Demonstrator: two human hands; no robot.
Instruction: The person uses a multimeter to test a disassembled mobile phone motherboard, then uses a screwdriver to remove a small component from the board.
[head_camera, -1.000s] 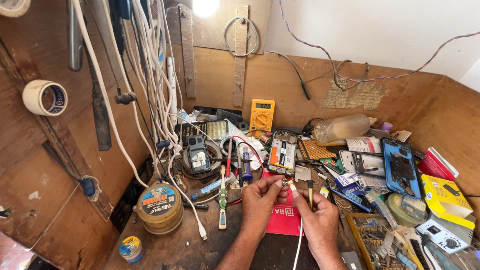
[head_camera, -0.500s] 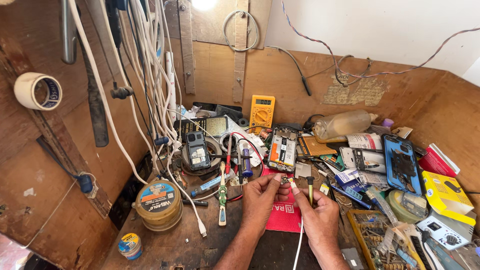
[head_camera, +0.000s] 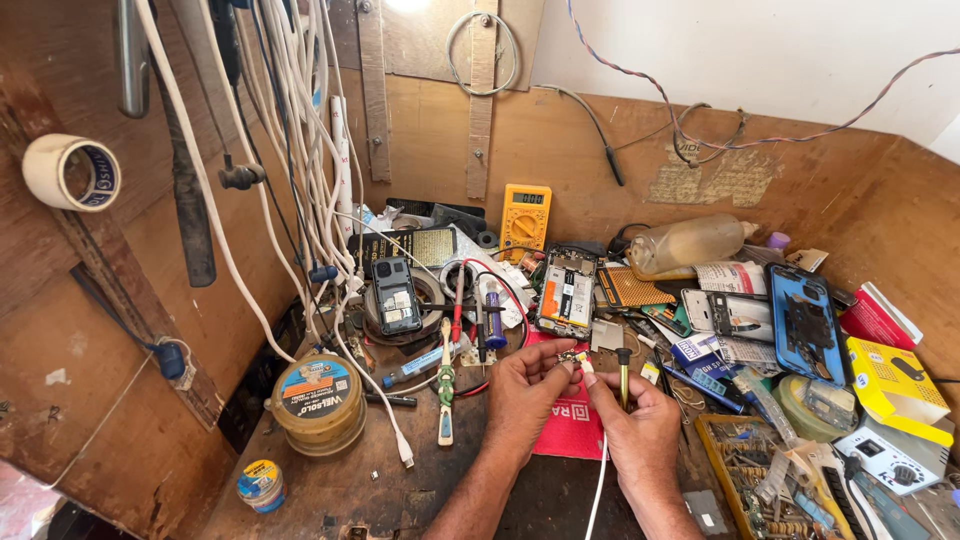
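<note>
The left hand (head_camera: 522, 392) pinches a small metal part (head_camera: 570, 356) at its fingertips. The right hand (head_camera: 632, 425) pinches the tip of a thin white cable (head_camera: 598, 478), which runs lengthwise from the part back between both hands, above a red mat (head_camera: 572, 428) on the scuffed wooden worktop (head_camera: 350, 490).

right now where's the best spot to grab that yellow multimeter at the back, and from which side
Probably by the long side edges of the yellow multimeter, coming straight from the front above the opened phone. It leans near upright against the back wall, face outward, so both flanks look exposed while its back is blocked.
</note>
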